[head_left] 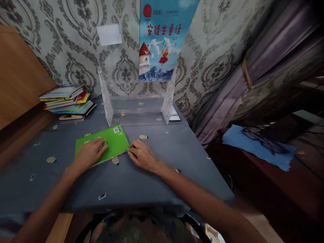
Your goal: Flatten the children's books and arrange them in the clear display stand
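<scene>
A thin green book (117,141) lies tilted on the cloth-covered table, with a white barcode label near its far right corner. My left hand (89,152) rests on its left part, fingers laid over the cover and partly hiding it. At the book's right edge, my right hand (142,156) has thumb and fingers closed on the near corner. Just behind the book stands a clear acrylic rack (107,109). A blue picture book (158,69) with red Chinese characters is upright above the rack's back.
Several books form an uneven stack (67,101) at the back left, beside a wooden panel (20,74). A white card (109,34) is at the rack's upper left. Purple curtains (227,101) hang on the right, near glasses (264,140) on a blue cloth (235,138).
</scene>
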Motion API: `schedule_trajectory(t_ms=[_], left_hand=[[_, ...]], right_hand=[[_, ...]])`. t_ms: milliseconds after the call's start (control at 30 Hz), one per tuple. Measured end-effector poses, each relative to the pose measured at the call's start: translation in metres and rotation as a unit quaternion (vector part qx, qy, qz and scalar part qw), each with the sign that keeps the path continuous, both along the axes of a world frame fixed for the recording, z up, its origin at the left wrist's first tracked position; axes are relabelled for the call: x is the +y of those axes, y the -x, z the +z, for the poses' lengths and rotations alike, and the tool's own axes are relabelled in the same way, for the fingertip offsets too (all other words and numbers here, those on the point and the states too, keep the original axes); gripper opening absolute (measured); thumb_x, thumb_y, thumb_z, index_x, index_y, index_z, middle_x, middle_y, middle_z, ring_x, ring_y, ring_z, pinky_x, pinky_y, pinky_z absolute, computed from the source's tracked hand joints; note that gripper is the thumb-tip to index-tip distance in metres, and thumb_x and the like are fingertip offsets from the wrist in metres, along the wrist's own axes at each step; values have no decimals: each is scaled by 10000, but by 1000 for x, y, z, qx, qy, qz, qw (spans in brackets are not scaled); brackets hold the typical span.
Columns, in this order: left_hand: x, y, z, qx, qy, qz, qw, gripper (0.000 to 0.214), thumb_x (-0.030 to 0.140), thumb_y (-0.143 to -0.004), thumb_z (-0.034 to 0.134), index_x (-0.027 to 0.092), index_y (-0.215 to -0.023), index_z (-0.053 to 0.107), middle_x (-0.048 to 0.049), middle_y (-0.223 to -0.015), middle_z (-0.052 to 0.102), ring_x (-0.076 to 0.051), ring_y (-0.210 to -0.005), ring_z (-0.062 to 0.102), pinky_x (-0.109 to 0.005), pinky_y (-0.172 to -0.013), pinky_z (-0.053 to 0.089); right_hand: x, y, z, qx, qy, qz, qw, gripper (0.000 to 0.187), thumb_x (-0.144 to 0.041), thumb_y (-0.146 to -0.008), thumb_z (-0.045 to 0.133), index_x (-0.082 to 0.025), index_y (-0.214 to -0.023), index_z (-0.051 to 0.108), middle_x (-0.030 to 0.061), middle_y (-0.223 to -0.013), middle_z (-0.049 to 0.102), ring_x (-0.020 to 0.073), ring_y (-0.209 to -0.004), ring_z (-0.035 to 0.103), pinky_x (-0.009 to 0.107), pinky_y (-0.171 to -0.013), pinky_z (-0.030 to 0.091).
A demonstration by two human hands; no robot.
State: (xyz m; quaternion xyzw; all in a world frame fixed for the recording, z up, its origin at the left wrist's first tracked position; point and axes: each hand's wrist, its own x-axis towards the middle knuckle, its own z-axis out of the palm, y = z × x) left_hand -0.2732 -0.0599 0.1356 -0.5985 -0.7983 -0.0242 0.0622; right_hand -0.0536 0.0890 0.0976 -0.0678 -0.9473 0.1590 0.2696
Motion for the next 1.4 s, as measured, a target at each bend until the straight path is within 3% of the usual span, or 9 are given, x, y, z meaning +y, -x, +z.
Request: schedule_trajectory(t_ms=[100, 200, 333, 567, 733, 900, 1033, 1233, 1400], left_hand=[[-12, 39, 0, -12, 18, 75, 997, 563, 519, -961, 306, 153, -1276, 595, -166, -1349, 593, -332, -1177, 595, -463, -956, 487], [-23, 62, -5, -51, 15, 62, 997, 602, 536, -947, 292, 165, -1349, 543, -149, -1370, 575, -315, -1217, 559, -446, -999, 460], [-29, 66, -10, -62, 10, 49, 997, 609, 579, -933, 296, 201, -1327, 565, -127, -1351, 579, -298, -1222, 542, -432, -1033, 430], [-28, 54, 10, -65, 61, 70, 994, 679, 659, -891, 308, 200, -1317, 571, -156, -1188, 620, -334, -1110, 584, -448, -951, 459], [-49, 27, 25, -72, 152, 106, 980, 700, 711, -851, 366, 257, -1342, 574, -149, -1134, 656, -356, -1016, 652, -441, -855, 492], [-85, 15, 12, -117, 188, 71, 973, 899, 682, -699, 610, 266, -1479, 444, -145, -1330, 577, -391, -1144, 612, -428, -860, 529], [-102, 17, -6, -135, 147, 35, 979, 895, 556, -734, 634, 257, -1528, 351, -135, -1454, 487, -370, -1247, 555, -404, -967, 504], [-83, -11, -3, -70, 165, 93, 979, 653, 486, -870, 483, 234, -1470, 433, -157, -1422, 496, -348, -1138, 622, -453, -935, 504], [-67, -31, 2, -15, 118, 71, 990, 593, 508, -906, 469, 203, -1414, 481, -182, -1296, 580, -363, -1105, 627, -486, -888, 511]], right_hand=[[-4, 0, 0, -23, -14, -18, 999, 235, -227, -989, 493, -150, -920, 705, 69, -844, 598, 189, -807, 522, 316, -747, 424], [-7, 1, 0, -43, -20, -30, 998, 217, -217, -986, 497, -148, -925, 693, 62, -828, 600, 185, -798, 527, 310, -750, 403], [-10, 1, 3, -66, -25, -49, 996, 230, -214, -990, 487, -147, -913, 693, 70, -847, 622, 185, -819, 539, 307, -759, 393], [-8, 0, 5, -79, -12, -66, 995, 250, -222, -995, 463, -146, -997, 701, 90, -909, 655, 203, -876, 569, 326, -806, 425], [2, 1, 4, -85, 19, -93, 992, 238, -249, -987, 490, -136, -1044, 692, 107, -951, 656, 217, -920, 585, 343, -866, 444], [12, 10, 4, -102, 14, -90, 991, 257, -250, -995, 466, -124, -1076, 674, 121, -1004, 641, 222, -955, 564, 364, -897, 440], [22, 22, 3, -118, 3, -76, 990, 237, -204, -993, 462, -112, -1094, 654, 119, -1022, 622, 221, -964, 535, 351, -884, 422], [43, 52, 3, -129, 17, -83, 988, 242, -200, -996, 465, -140, -1163, 629, 114, -1106, 613, 219, -1023, 516, 348, -891, 396], [55, 73, 7, -131, 23, -94, 987, 272, -186, -992, 468, -131, -1208, 624, 133, -1168, 620, 236, -1081, 516, 357, -909, 387]])
